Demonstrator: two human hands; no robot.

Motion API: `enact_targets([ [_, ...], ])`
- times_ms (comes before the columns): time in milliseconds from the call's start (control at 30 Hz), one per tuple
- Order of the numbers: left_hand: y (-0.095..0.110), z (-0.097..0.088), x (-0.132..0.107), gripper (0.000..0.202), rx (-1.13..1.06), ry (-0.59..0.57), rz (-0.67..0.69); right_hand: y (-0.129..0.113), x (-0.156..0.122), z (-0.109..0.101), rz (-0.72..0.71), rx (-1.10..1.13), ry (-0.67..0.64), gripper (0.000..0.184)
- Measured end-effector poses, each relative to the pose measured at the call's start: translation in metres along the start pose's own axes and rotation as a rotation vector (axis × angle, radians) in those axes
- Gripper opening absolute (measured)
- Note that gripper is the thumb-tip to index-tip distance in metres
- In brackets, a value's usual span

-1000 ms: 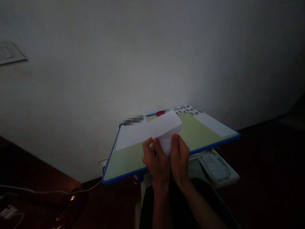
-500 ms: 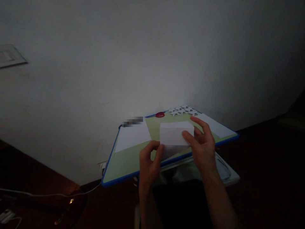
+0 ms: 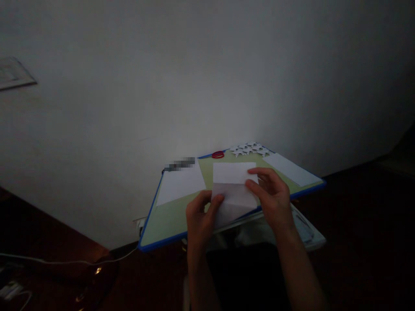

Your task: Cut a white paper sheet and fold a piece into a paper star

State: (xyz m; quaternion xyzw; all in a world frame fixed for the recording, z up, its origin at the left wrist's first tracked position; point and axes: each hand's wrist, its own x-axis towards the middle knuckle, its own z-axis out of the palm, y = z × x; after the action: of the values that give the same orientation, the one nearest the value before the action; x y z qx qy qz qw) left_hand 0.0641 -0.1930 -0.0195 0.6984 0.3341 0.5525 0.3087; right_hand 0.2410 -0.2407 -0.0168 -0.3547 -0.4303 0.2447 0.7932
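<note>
A white sheet of paper with creases across it is held up above the front edge of the green table. My left hand pinches its left edge, the thumb lying on the near face. At the right edge, my right hand grips the paper between thumb and fingers. The upper band of the paper looks lighter than the part below the crease. Behind the paper, the middle of the tabletop is partly hidden.
White paper lies on the table's left side, more paper on its right. Red-handled scissors and several small folded paper pieces are along the back edge by the wall. A white cable runs at lower left.
The paper has opened out from a more folded shape, showing more of its face below the crease. My right hand has shifted slightly left, its fingers closing in on the edge.
</note>
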Motion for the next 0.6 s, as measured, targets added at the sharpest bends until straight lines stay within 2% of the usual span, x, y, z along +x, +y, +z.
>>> enact_targets([
  [167,0.003,-0.007,0.000,0.021,0.022,-0.064,-0.019,-0.003,0.000,-0.013,0.053,0.025,-0.172,0.057],
  [267,0.006,-0.011,0.000,0.018,0.036,-0.134,-0.020,-0.004,0.001,-0.021,0.137,-0.004,-0.240,0.060],
  [333,0.007,-0.013,-0.001,0.016,0.022,-0.190,-0.033,-0.002,0.002,-0.023,0.143,-0.010,-0.217,0.054],
  [433,0.007,-0.014,-0.004,0.022,-0.001,-0.255,-0.059,0.000,0.005,-0.022,0.054,0.002,-0.113,0.052],
  [600,0.002,-0.017,-0.007,0.050,0.080,-0.283,-0.053,0.001,0.009,-0.019,-0.055,-0.015,0.012,0.061],
])
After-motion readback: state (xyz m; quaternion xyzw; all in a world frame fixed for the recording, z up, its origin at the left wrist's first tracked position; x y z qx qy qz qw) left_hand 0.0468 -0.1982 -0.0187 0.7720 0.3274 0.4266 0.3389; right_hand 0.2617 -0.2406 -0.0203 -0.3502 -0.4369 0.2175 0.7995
